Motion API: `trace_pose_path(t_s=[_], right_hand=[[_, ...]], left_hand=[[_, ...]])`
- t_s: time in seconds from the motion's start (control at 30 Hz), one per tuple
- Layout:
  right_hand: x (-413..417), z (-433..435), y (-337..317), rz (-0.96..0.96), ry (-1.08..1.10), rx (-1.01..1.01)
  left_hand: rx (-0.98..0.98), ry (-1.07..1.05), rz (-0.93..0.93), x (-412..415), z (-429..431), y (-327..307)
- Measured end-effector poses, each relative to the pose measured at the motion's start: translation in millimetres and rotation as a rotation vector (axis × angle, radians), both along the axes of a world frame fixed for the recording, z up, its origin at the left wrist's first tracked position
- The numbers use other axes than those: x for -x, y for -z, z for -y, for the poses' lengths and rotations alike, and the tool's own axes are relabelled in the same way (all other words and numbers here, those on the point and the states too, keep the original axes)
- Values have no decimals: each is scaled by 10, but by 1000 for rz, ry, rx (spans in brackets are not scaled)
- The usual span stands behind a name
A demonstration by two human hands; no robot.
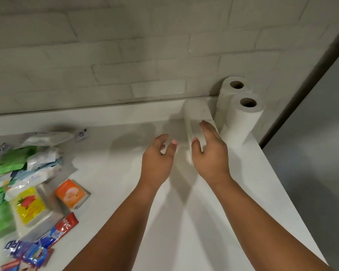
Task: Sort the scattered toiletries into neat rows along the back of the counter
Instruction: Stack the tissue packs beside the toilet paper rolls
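- The left hand (158, 159) hovers over the white counter (115, 163), fingers loosely curled and apart, holding nothing.
- The right hand (211, 153) is just beside it, spread wide. Its thumb lies on the left side of a blurred white paper roll (195, 118) and its fingers (206, 127) along the right side. The blur hides whether it grips the roll or only touches it.
- That roll stands near the back of the counter, close to the brick wall (125, 55).
- 2 more paper rolls, the rear roll (226, 96) and the front roll (243, 124), stand upright in the back right corner, touching each other, just right of the blurred roll.
- The rest lies heaped at the left, well apart from the hands: green packets (14, 159), white wipe packs (45, 138), a yellow packet (28, 204) with a strawberry picture, an orange box (71, 193) and a red and blue tube (65, 226).
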State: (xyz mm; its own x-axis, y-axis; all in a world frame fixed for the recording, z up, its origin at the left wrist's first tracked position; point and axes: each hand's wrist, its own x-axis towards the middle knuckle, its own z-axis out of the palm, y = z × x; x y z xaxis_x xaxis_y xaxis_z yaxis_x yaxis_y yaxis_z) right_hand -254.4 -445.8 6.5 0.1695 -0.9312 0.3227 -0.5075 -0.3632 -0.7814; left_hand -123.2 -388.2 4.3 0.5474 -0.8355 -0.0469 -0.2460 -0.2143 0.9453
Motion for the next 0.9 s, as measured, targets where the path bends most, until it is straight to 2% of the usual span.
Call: trace_pose_path(t_s=[0.13, 0.33, 0.63, 0.8, 0.9], right_hand=[[-459, -416, -173, 88, -98, 15], [-1273, -1191, -91, 88, -312, -44], [-2412, -2276, 249, -153, -597, -226], [-2800, -2603, 538, -250, -566, -368], [-2957, -2754, 642, -263, -503, -373]], left_hand=[[50, -18, 75, -433, -471, -131], [44, -83, 163, -1216, -1275, -166], [-98, -186, 329, -2465, -2346, 57], [-128, -170, 432, -2814, -2660, 221], [-146, -113, 483, -2939, -2780, 302]])
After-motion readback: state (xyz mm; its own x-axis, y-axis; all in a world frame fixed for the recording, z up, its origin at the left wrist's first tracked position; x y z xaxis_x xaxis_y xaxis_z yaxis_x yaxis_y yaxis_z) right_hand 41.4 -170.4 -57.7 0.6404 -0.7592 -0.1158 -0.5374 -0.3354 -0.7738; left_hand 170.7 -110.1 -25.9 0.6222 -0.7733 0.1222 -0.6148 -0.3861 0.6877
